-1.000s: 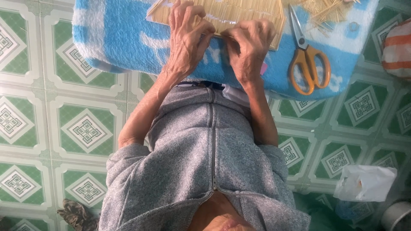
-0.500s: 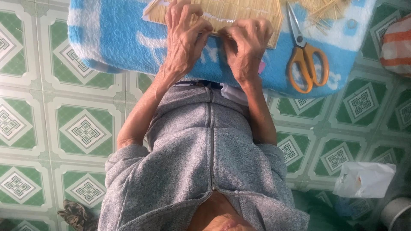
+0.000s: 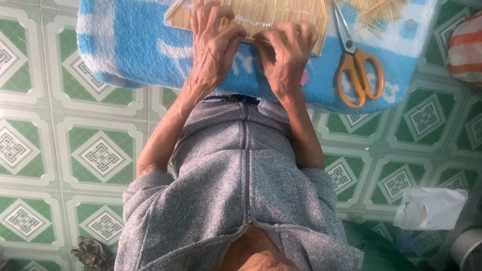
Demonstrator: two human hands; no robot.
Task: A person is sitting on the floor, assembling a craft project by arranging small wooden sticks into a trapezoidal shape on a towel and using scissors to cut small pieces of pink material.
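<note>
Pinching at the near edge of a flat stick panel point(image 3: 281, 12), both hands sit at the top middle of the frame. Left hand point(image 3: 217, 42) has curled fingers pressing the panel down; right hand point(image 3: 287, 50) looks closed on one thin stick, though that's hard to confirm. Panel looks mostly built, loose sticks point(image 3: 376, 12) at upper right remain unused. It lies on a blue towel point(image 3: 135, 45), orange scissors point(image 3: 357, 65) beside it. Panel's far side is cut off.

stick mat point(image 3: 281, 12): far part cut off by the top edge
loose sticks point(image 3: 379, 12): pile runs past the top edge
striped bundle point(image 3: 464, 47): clipped at the right edge
mat edge under the fingertips point(image 3: 236, 30): hidden
</note>
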